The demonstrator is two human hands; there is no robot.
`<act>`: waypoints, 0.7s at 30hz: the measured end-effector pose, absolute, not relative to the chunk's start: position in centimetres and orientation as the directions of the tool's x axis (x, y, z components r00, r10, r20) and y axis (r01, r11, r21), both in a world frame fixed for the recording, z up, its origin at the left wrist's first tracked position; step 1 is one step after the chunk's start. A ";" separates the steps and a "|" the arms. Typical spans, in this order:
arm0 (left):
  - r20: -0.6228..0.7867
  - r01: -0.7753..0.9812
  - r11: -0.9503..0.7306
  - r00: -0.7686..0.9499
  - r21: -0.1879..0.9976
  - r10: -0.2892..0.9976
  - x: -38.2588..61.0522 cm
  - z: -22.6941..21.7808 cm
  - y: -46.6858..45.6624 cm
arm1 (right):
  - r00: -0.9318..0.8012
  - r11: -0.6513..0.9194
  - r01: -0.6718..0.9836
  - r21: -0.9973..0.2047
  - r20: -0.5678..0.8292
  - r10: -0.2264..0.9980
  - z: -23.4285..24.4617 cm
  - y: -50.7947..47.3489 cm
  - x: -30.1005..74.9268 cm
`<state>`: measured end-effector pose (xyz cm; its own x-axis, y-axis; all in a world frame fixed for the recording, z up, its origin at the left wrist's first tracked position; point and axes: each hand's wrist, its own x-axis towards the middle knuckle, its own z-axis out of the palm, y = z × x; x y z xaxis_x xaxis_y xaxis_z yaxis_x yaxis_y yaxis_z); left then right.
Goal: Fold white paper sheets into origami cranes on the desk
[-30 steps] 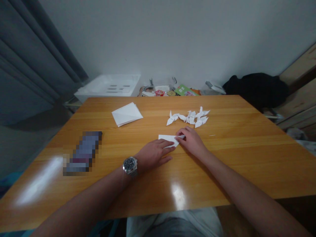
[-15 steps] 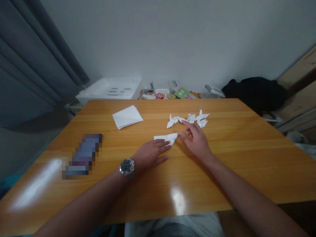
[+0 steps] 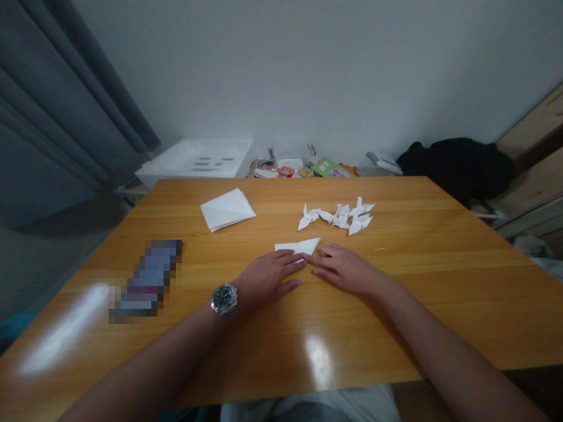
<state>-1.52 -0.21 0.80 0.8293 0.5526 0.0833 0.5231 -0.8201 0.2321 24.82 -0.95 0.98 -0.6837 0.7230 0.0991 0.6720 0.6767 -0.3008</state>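
My tabletop (image 3: 440, 316) is smooth, glossy, grained wood. Before me, the folded sheet (image 3: 307, 247), origami cranes (image 3: 341, 216) and stacked sheets (image 3: 226, 209) are matt paper. My wristwatch (image 3: 224, 299) is polished metal; the curtain (image 3: 65, 82), matt cloth; the tray (image 3: 189, 170), smooth plastic.

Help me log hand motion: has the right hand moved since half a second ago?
Yes. Judged against the white paper figures, the right hand has shifted nearer the person and somewhat to the left.
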 end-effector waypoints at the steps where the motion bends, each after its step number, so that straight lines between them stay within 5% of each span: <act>1: 0.083 0.523 -0.820 0.829 0.232 0.553 -1.5 0.8 -0.2 | -0.687 0.679 0.672 -0.294 0.095 0.721 1.0 -0.9 24.8; 21: 0.083 0.526 -0.801 0.819 0.287 0.568 -1.6 0.6 -0.2 | -0.735 0.734 0.654 -0.182 0.079 0.674 1.1 -0.8 25.0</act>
